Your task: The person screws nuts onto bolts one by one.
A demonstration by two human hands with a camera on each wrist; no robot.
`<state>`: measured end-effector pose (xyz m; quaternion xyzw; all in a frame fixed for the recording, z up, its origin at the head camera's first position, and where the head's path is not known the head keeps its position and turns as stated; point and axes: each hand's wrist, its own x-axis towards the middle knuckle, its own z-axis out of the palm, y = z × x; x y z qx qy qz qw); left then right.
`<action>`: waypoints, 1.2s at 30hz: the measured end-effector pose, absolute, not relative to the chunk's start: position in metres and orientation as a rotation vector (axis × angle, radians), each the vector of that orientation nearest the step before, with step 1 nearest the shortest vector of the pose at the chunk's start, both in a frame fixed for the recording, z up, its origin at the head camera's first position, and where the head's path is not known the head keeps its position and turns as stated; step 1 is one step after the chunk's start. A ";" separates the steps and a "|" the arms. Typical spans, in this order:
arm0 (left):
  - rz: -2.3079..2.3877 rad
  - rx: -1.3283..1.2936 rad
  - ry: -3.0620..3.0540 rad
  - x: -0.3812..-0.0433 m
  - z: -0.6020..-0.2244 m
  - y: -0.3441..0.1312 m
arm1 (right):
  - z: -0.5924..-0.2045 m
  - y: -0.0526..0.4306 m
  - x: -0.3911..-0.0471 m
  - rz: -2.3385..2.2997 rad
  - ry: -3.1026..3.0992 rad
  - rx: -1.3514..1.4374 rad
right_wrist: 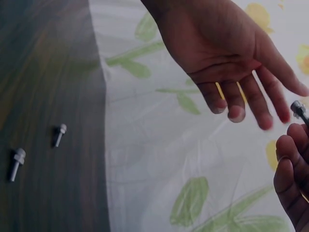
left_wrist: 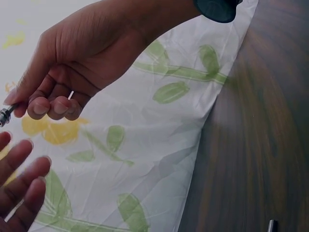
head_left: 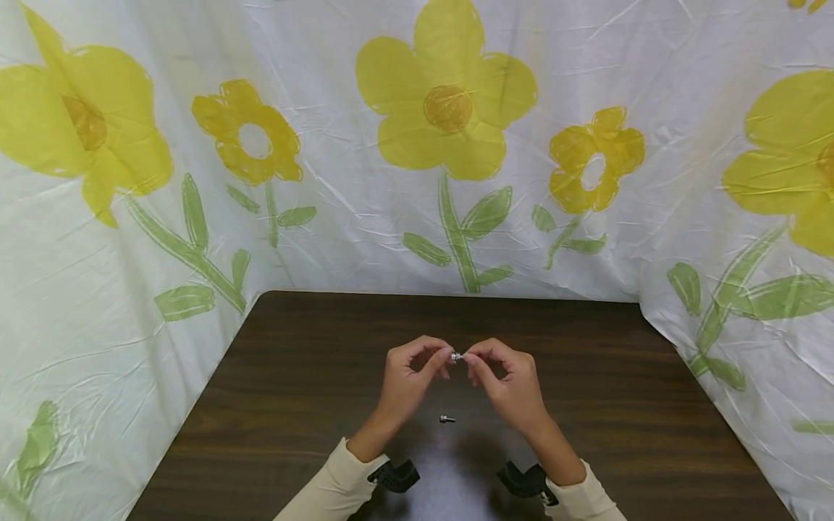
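In the head view, a small metal bolt (head_left: 456, 357) is between my two hands, above the table. My left hand (head_left: 410, 376) pinches one end with thumb and forefinger; in the left wrist view the bolt's wider ringed end (left_wrist: 5, 116) points away from that hand. My right hand (head_left: 511, 383) has its thumb and forefinger together at the other end. Its remaining fingers (right_wrist: 236, 108) are loosely extended in the right wrist view. Another bolt (head_left: 447, 419) lies on the table below the hands. The fingertips hide part of the held bolt.
The dark wood table (head_left: 313, 362) has a white curtain (head_left: 339, 239) with yellow flowers around its back and sides. In the right wrist view two bolts lie on the table, a nearer bolt (right_wrist: 18, 159) and a farther bolt (right_wrist: 60, 134). Dark wrist devices (head_left: 394, 476) sit at both cuffs.
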<state>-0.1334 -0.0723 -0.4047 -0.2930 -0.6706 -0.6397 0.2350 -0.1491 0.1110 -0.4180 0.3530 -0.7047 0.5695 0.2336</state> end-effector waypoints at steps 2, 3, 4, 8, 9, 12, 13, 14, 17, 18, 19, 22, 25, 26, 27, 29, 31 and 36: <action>-1.699 -0.829 -1.835 -0.134 -0.405 -0.073 | -0.419 0.111 -0.149 1.565 -1.938 0.965; -1.661 -0.844 -1.829 -0.135 -0.405 -0.073 | -0.419 0.112 -0.150 1.563 -1.937 0.965; -1.628 -0.862 -1.822 -0.135 -0.405 -0.073 | -0.419 0.112 -0.150 1.562 -1.936 0.966; -1.554 -0.919 -1.777 -0.139 -0.408 -0.072 | -0.420 0.113 -0.150 1.570 -1.942 0.966; -1.548 -0.925 -1.769 -0.140 -0.411 -0.072 | -0.419 0.113 -0.150 1.572 -1.942 0.968; -1.542 -0.918 -1.769 -0.146 -0.419 -0.071 | -0.419 0.113 -0.150 1.570 -1.940 0.974; -1.542 -0.908 -1.774 -0.148 -0.422 -0.070 | -0.418 0.113 -0.150 1.568 -1.938 0.976; -1.549 -0.894 -1.783 -0.150 -0.425 -0.070 | -0.419 0.113 -0.150 1.566 -1.935 0.979; -1.593 -0.849 -1.820 -0.152 -0.432 -0.071 | -0.418 0.113 -0.150 1.554 -1.929 0.981; -1.612 -0.835 -1.830 -0.153 -0.434 -0.071 | -0.419 0.113 -0.150 1.550 -1.928 0.983; -1.627 -0.824 -1.839 -0.153 -0.435 -0.071 | -0.419 0.113 -0.150 1.549 -1.932 0.980; -1.653 -0.806 -1.861 -0.153 -0.437 -0.072 | -0.419 0.113 -0.150 1.542 -1.938 0.978; -1.675 -0.789 -1.868 -0.152 -0.436 -0.072 | -0.419 0.113 -0.150 1.539 -1.943 0.972; -1.683 -0.781 -1.871 -0.152 -0.436 -0.072 | -0.419 0.113 -0.150 1.540 -1.942 0.970; -1.692 -0.771 -1.875 -0.152 -0.435 -0.072 | -0.418 0.113 -0.150 1.542 -1.942 0.970; -1.725 -0.754 -1.876 -0.147 -0.426 -0.072 | -0.418 0.113 -0.151 1.546 -1.937 0.972; -1.738 -0.756 -1.875 -0.141 -0.417 -0.071 | -0.418 0.113 -0.151 1.551 -1.934 0.972; -1.656 -0.865 -1.824 -0.134 -0.403 -0.073 | -0.417 0.113 -0.149 1.560 -1.937 0.967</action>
